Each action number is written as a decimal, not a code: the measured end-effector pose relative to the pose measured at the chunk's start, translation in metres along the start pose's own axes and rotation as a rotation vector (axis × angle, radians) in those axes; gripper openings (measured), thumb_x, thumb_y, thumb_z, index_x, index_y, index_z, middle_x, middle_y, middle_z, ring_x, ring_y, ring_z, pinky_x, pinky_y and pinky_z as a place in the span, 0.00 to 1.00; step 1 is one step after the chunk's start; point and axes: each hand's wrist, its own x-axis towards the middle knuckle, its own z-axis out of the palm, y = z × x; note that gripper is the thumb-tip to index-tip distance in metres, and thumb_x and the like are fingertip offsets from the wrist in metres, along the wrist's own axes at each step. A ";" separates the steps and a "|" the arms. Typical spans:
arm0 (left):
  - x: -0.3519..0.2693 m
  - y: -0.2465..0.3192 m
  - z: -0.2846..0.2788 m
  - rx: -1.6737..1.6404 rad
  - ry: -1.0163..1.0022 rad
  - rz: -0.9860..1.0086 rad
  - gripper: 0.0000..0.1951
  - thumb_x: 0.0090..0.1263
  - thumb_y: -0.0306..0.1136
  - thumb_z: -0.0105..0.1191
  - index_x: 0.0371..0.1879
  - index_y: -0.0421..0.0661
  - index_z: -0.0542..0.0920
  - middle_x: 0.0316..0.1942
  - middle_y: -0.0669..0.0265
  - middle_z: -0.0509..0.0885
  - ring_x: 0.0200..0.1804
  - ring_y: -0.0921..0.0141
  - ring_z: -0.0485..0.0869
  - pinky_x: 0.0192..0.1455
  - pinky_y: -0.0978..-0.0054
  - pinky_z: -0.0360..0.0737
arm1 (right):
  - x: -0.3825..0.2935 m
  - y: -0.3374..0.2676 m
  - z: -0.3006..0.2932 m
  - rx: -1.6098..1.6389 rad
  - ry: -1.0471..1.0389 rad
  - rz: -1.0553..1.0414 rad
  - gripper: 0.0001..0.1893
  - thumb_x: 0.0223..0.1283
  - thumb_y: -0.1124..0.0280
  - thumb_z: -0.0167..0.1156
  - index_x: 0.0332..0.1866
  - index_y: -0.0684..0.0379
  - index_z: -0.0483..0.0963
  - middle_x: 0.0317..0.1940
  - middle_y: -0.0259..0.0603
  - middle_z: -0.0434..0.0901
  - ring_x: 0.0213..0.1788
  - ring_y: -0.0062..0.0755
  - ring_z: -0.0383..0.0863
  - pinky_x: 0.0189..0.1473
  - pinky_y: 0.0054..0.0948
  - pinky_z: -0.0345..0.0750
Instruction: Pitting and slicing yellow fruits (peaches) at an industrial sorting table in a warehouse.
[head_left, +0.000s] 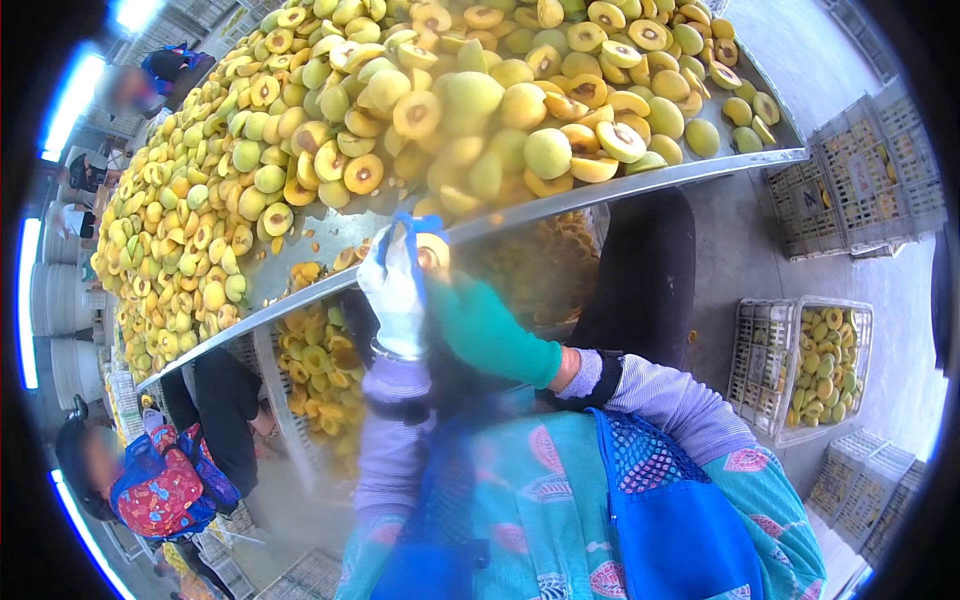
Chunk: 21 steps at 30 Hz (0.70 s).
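My left hand (394, 292), in a white glove with blue on the fingers, is at the near edge of a metal table (637, 182). It is closed around a halved yellow stone fruit (433, 251). My right hand (487, 326), in a green glove, meets it from the right; its fingertips are blurred, and whether it grips the fruit or a tool cannot be told. Beyond both hands lies a large heap of whole and halved yellow-green fruit (364, 174), many halves showing brown stones or hollows. Loose stones lie on the metal near the edge.
Below the table edge stands a crate of fruit halves (319, 367), with a blurred container of yellow pieces (551, 262) beside it. A plastic crate of fruit (825, 367) and stacked crates (862, 172) stand right. A person (172, 480) sits at the lower left.
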 end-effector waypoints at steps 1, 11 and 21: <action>0.000 -0.001 0.000 0.002 0.000 -0.001 0.16 0.73 0.35 0.48 0.55 0.41 0.77 0.44 0.55 0.84 0.41 0.64 0.85 0.47 0.70 0.82 | 0.002 0.001 -0.005 -0.097 -0.086 -0.089 0.28 0.52 0.76 0.56 0.62 0.75 0.67 0.47 0.51 0.77 0.36 0.35 0.76 0.33 0.26 0.74; 0.005 0.000 0.009 -0.526 0.020 -0.424 0.18 0.70 0.38 0.51 0.46 0.31 0.78 0.39 0.52 0.84 0.40 0.64 0.84 0.47 0.69 0.79 | 0.001 -0.005 0.002 -0.151 0.059 0.003 0.31 0.49 0.73 0.59 0.62 0.73 0.67 0.47 0.55 0.76 0.34 0.37 0.74 0.33 0.26 0.73; -0.021 -0.044 0.010 -0.793 -0.310 -0.609 0.14 0.71 0.32 0.49 0.45 0.35 0.80 0.40 0.51 0.84 0.39 0.55 0.82 0.43 0.63 0.79 | 0.045 0.019 -0.045 2.687 -0.780 1.504 0.21 0.69 0.44 0.48 0.31 0.50 0.69 0.15 0.26 0.65 0.13 0.21 0.61 0.16 0.24 0.60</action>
